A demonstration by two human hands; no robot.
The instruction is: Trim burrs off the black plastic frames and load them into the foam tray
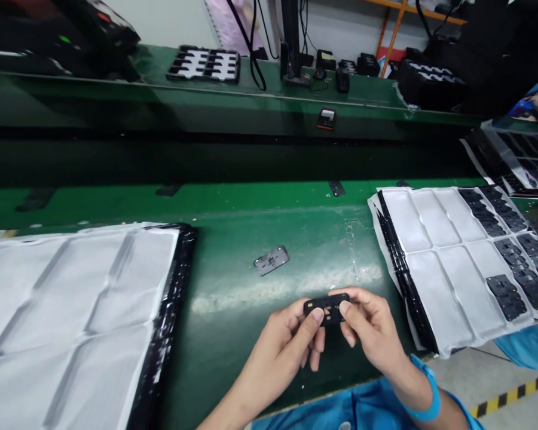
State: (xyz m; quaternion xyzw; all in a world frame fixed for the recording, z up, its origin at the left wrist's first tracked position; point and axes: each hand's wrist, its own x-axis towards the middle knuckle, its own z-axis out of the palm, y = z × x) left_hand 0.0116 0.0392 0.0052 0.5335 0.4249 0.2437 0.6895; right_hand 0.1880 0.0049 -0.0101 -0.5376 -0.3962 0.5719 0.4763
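Note:
Between my two hands, just above the green table (pixel 233 334), is a small black plastic phone housing part (pixel 330 306) with cutouts. My left hand (pixel 291 334) grips its left end, thumb on top and fingers beneath. At the right end, the thumb and fingers of my right hand (pixel 370 319) pinch it, and a blue band circles that wrist. A grey rectangular part (pixel 271 260) with small holes lies on the table beyond my left hand, touched by neither hand.
To the right, a white-lined tray (pixel 434 263) carries several black parts (pixel 506 297) in its right compartments. A white-lined tray (pixel 94 280) stands at left. Farther back are a dark conveyor belt (pixel 233 149) with a small phone (pixel 326 118), and a black tray (pixel 203 63).

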